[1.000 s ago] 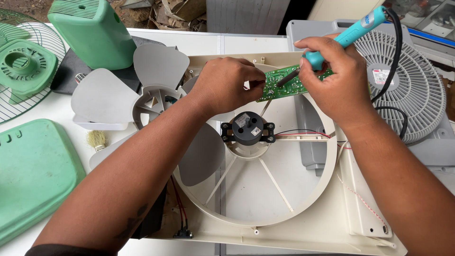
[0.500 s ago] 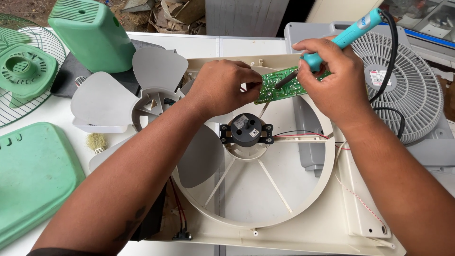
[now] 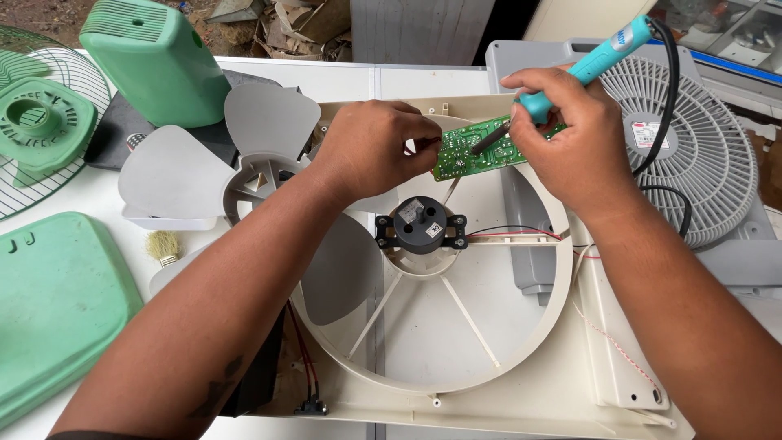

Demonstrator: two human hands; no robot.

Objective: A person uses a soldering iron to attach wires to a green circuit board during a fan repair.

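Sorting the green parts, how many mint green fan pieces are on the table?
3: green housing top left, green grille hub at far left, green cover lower left. More may lie out of view.

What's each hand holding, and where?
Left hand holds the green circuit board by its left end; right hand holds the turquoise soldering iron low on its handle.

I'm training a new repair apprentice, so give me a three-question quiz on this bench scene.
1. True or false: the right hand holds a screwdriver.
2. Which hand steadies the green circuit board?
3. The grey fan blade lies: A) left of the cream frame, B) inside the grille, C) on the green cover.

Key
1. False: it holds a turquoise soldering iron, tip on the board.
2. The left hand.
3. A.
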